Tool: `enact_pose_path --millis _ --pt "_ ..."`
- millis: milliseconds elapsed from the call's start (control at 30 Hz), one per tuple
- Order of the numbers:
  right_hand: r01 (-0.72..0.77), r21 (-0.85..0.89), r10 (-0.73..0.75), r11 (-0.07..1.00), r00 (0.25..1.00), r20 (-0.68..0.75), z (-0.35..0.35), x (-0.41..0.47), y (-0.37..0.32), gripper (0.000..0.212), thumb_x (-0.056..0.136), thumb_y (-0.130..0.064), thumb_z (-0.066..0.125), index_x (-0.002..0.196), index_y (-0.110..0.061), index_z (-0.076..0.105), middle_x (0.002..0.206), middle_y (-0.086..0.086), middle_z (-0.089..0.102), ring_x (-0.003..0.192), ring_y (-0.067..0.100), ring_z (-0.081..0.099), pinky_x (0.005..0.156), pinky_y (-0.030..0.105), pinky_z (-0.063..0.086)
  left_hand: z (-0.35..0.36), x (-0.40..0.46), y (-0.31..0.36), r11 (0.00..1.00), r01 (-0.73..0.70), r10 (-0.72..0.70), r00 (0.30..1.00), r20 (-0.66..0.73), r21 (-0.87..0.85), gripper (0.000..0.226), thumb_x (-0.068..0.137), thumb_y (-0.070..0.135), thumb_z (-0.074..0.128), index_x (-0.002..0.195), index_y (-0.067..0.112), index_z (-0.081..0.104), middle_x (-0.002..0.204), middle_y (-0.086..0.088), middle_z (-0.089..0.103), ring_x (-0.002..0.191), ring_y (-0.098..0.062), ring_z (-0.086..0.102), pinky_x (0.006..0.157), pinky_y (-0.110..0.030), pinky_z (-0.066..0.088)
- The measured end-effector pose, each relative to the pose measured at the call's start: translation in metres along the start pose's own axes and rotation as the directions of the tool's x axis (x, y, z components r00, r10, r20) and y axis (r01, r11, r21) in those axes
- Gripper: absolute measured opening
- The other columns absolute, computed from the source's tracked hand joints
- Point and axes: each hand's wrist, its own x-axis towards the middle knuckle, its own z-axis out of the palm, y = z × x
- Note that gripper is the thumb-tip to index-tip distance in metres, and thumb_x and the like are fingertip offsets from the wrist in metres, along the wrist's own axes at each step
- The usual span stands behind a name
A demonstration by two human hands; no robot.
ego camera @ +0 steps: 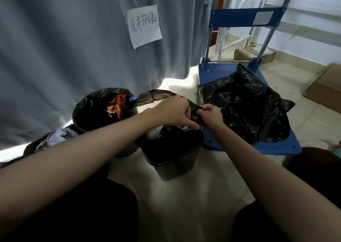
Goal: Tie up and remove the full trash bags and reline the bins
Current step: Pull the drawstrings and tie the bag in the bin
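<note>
Both hands meet above the near bin. The left hand and right hand each pinch a gathered edge of the black trash bag lining that bin.

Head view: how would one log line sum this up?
step: tying bag | left hand: pinching bag top | right hand: pinching same | bin: bag inside

Storeroom: metal shelving, blue platform cart, cardboard boxes.
</note>
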Motion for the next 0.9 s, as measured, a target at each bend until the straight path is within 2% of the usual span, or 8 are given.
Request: enact_pose_path --millis 167,300,433,533,600,700,800,900 --pt "-0.034 0.119 0.029 0.992 0.998 0.049 -0.003 -0.003 -0.004 0.008 0.088 -0.005 0.06 0.093 -0.003 0.066 0.077 0.014 0.063 0.048 0.016 0.059 0.041 0.023 0.048 0.014 -0.001 0.006 0.999 0.042 -0.042 0.999 -0.022 0.015 0.014 0.07 0.034 0.078 0.068 0.021 0.073 0.069 0.004 0.07 0.069 -0.019 0.065 0.065 -0.033 0.053" --pt "-0.052 0.227 0.022 0.973 0.991 0.132 -0.004 -0.012 -0.005 0.007 0.094 -0.009 0.045 0.101 -0.01 0.044 0.077 0.014 0.055 0.045 0.018 0.059 0.04 0.027 0.049 0.008 0.005 -0.006 0.99 0.091 -0.096 0.994 -0.045 -0.105 0.01 0.072 0.025 0.079 0.07 0.015 0.077 0.068 0.0 0.072 0.063 -0.013 0.062 0.058 -0.026 0.043" --pt "0.016 0.003 -0.016 1.0 0.969 0.247 -0.001 -0.022 0.005 0.032 0.088 0.006 0.045 0.104 -0.015 0.026 0.086 0.013 0.051 0.06 0.017 0.051 0.044 0.027 0.044 -0.002 0.007 -0.022 0.954 0.177 -0.192 0.981 -0.038 -0.243 0.012 0.073 0.026 0.082 0.071 0.014 0.078 0.073 -0.004 0.074 0.071 -0.013 0.065 0.069 -0.03 0.05" --pt "0.146 -0.209 -0.028 0.967 0.876 0.481 0.005 -0.029 0.011 0.043 0.082 0.008 0.062 0.107 -0.011 0.033 0.089 0.006 0.048 0.069 0.01 0.045 0.055 0.021 0.04 -0.007 0.006 -0.027 0.903 0.199 -0.226 0.974 -0.027 -0.38 0.012 0.073 0.022 0.082 0.07 0.011 0.078 0.073 -0.008 0.074 0.062 -0.009 0.061 0.065 -0.025 0.05" --pt "0.193 -0.262 -0.025 0.946 0.844 0.535 0.011 -0.033 0.013 0.052 0.076 -0.006 0.078 0.113 -0.01 0.041 0.091 -0.004 0.052 0.077 0.007 0.05 0.063 0.017 0.044 -0.008 0.007 -0.027 0.874 0.211 -0.241 0.971 -0.012 -0.439 0.012 0.073 0.02 0.081 0.071 0.009 0.078 0.072 -0.007 0.074 0.059 -0.007 0.062 0.061 -0.018 0.048" --pt "0.32 -0.365 -0.173 0.874 0.908 0.381 0.02 -0.033 0.013 0.04 0.07 -0.023 0.086 0.092 -0.017 0.053 0.075 -0.012 0.051 0.068 0.0 0.046 0.059 0.02 0.037 -0.012 0.007 -0.028 0.853 0.217 -0.252 0.968 -0.009 -0.474 0.011 0.072 0.021 0.081 0.07 0.01 0.078 0.07 -0.004 0.074 0.057 -0.004 0.063 0.057 -0.013 0.047" --pt "0.375 -0.383 -0.292 0.844 0.921 0.259 0.023 -0.03 0.014 0.046 0.072 -0.021 0.083 0.057 -0.024 0.039 0.055 -0.01 0.039 0.053 0.005 0.035 0.052 0.03 0.028 -0.017 0.007 -0.031 0.844 0.208 -0.255 0.967 -0.027 -0.494 0.012 0.072 0.019 0.082 0.063 0.015 0.076 0.067 -0.003 0.073 0.055 -0.004 0.062 0.056 -0.014 0.047" --pt "0.364 -0.424 -0.276 0.829 0.926 0.256 0.02 -0.031 0.016 0.047 0.073 -0.016 0.08 0.054 -0.025 0.038 0.055 -0.009 0.042 0.054 0.008 0.041 0.052 0.031 0.032 -0.028 0.007 -0.035 0.817 0.199 -0.288 0.954 -0.084 -0.541 0.009 0.072 0.018 0.082 0.066 0.014 0.077 0.062 -0.001 0.071 0.052 -0.002 0.06 0.056 -0.015 0.048"
